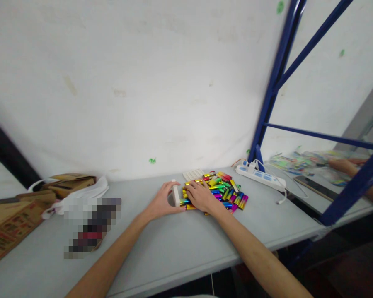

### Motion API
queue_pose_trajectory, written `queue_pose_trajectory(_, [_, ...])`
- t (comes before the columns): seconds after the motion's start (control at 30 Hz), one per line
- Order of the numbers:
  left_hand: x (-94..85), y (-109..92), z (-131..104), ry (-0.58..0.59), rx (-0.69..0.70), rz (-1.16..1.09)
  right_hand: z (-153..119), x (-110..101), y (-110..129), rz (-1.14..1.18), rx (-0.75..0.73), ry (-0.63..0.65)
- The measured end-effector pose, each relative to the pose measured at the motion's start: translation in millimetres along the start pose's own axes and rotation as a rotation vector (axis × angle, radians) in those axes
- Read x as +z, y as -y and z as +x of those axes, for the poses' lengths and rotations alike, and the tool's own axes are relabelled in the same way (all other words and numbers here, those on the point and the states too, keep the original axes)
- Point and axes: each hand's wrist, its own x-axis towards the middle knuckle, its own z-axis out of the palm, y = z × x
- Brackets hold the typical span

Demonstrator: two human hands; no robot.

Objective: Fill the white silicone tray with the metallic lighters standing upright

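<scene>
My left hand (160, 203) is closed around a white tray-like piece (176, 195), thumb below and fingers above, and the piece stands on its edge on the table. Right against it lies a pile of short, shiny tubes (226, 192) in gold, green, blue, purple and red. My right hand (200, 195) rests palm down over the left part of this pile, its fingers spread and touching tubes. Some tubes under the palm are hidden. Behind the pile lies a white gridded tray (193, 174).
A white power strip (261, 178) with cables lies right of the pile, by a blue metal frame (264, 120). Cardboard boxes (15, 223), a white plastic bag (83, 192) and a pixelated dark object (93, 229) are at left. Another person's hand (345, 165) shows at right.
</scene>
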Motion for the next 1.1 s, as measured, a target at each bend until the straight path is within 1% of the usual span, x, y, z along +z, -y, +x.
queue_pose_trajectory(0.07, [3.5, 1, 1, -0.012, -0.002, -0.016, -1, 0, 8, 0.001, -0.012, -0.017])
queue_pose_trajectory(0.13, [7.6, 2, 2, -0.019, -0.003, -0.027, -2, 2, 15, -0.016, -0.059, -0.004])
queue_pose_trajectory(0.27, [9.3, 6, 2, -0.025, -0.014, -0.027, -4, 7, 17, -0.065, -0.137, 0.032])
queue_pose_trajectory(0.4, [-0.6, 8, 1, 0.005, -0.035, -0.037, -4, 9, 11, -0.088, -0.149, 0.032])
queue_pose_trajectory(0.53, [-13.9, 5, 1, 0.071, -0.042, -0.06, -3, 9, 9, -0.066, -0.078, 0.008])
queue_pose_trajectory(0.6, [-16.6, 5, 2, 0.085, -0.043, -0.055, -3, 9, 10, -0.053, -0.056, 0.005])
queue_pose_trajectory(0.73, [-9.6, 8, 2, 0.031, -0.044, -0.038, -2, 7, 15, -0.055, -0.04, -0.017])
queue_pose_trajectory(0.83, [-0.2, 12, 2, -0.004, -0.028, -0.034, -2, 7, 19, -0.052, -0.081, -0.03])
queue_pose_trajectory(0.9, [3.9, 15, 3, -0.012, -0.02, -0.042, -2, 7, 20, -0.044, -0.115, -0.007])
queue_pose_trajectory(1.0, [6.1, 19, 4, -0.032, -0.035, -0.074, -4, 9, 18, -0.029, -0.138, 0.012])
queue_pose_trajectory(1.1, [6.7, 21, 4, -0.044, -0.058, -0.116, -5, 12, 14, -0.011, -0.102, -0.021])
